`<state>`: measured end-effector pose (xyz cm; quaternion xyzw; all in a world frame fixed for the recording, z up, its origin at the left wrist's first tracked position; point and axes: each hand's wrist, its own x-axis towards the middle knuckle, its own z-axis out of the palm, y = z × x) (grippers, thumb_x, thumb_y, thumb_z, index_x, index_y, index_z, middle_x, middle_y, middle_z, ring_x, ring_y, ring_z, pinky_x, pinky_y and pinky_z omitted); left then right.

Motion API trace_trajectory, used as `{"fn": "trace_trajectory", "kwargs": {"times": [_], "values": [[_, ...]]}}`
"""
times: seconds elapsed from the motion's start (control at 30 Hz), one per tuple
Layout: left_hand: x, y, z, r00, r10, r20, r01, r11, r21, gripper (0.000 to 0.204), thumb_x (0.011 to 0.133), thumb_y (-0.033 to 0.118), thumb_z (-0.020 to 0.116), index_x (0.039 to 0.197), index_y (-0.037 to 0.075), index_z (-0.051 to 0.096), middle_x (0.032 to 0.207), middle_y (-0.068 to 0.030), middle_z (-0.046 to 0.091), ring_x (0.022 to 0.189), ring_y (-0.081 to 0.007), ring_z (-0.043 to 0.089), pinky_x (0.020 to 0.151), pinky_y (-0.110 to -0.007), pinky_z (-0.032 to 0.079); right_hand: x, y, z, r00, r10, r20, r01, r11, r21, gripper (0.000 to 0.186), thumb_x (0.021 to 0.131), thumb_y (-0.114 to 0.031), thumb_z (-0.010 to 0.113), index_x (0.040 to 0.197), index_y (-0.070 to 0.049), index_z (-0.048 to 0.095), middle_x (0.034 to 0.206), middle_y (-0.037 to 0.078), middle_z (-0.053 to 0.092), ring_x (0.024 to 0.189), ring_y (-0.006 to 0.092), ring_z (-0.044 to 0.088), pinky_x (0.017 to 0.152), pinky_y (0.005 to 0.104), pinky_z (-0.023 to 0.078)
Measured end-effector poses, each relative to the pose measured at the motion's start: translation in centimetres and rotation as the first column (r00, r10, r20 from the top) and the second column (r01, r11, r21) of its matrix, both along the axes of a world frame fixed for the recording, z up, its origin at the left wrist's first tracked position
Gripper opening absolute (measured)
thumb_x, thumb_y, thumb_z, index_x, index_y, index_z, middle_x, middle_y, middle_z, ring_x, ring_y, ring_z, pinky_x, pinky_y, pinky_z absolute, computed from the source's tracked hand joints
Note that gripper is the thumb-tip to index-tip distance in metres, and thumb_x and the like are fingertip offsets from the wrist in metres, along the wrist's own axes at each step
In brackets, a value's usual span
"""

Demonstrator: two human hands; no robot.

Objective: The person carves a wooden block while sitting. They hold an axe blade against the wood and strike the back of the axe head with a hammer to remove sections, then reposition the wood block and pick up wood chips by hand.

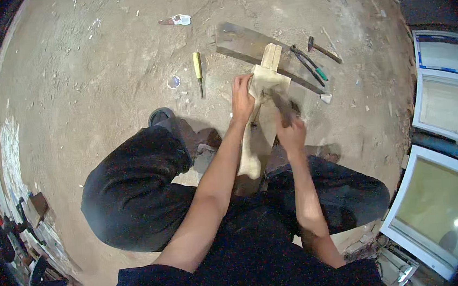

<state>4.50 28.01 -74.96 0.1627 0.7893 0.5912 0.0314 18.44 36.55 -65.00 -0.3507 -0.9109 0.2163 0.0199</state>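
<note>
A pale carved piece of wood (249, 155) lies lengthwise in front of me, its squared far end across a grey plank (239, 40). My left hand (242, 99) is closed on the left edge of this wood near its wider far part. In my right hand (292, 135) is a dark tool (284, 104), its head or blade over the right side of the wood. Motion smears the tool, so its kind is unclear, and I cannot tell whether it touches the wood.
Beyond my hands lie a yellow-handled chisel (198, 72), pincers (307, 63) with a green grip, a small hammer (324, 50) and a flat pointed scrap (176, 20). White-framed window panels (436, 206) stand at the right. Assorted clutter (16, 238) lines the left edge.
</note>
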Motion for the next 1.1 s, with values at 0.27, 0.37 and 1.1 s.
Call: {"fn": "trace_trajectory", "kwargs": {"times": [0.27,0.37,1.1], "values": [[0.2,-0.3,-0.5,0.999,0.014,0.045,-0.015,1.0,0.024,0.06,0.07,-0.017,0.044,0.124,0.004,0.058,0.118,-0.0177,0.054,0.118,-0.0376,0.049,0.104,-0.043,0.039,0.8,-3.1,2.4,0.942,-0.015,-0.335,0.008,1.0,-0.02,0.03,0.086,-0.03,0.074,0.086,-0.001,0.072,0.072,0.017,0.068,0.064,0.0292,0.069,0.059,0.036,0.049],[-0.3,-0.3,-0.9,0.999,0.02,0.026,-0.022,0.998,0.051,0.059,0.071,-0.017,0.044,0.124,0.004,0.058,0.118,-0.0178,0.054,0.119,-0.0372,0.049,0.105,-0.043,0.039,2.0,-2.4,2.0,0.917,0.084,-0.39,-0.075,0.996,0.038,0.023,0.083,-0.025,0.077,0.091,-0.003,0.072,0.072,0.016,0.068,0.066,0.0294,0.068,0.061,0.036,0.049],[0.5,-0.2,-0.5,0.993,0.052,0.102,-0.061,0.994,0.093,0.053,0.076,-0.012,0.052,0.126,0.005,0.058,0.121,-0.0173,0.053,0.119,-0.0355,0.051,0.102,-0.041,0.043,0.7,-1.3,-0.2,0.991,-0.074,0.113,0.081,0.995,-0.06,0.044,0.087,-0.046,0.068,0.108,-0.007,0.075,0.09,0.023,0.072,0.087,0.0386,0.07,0.081,0.0471,0.054]]}}
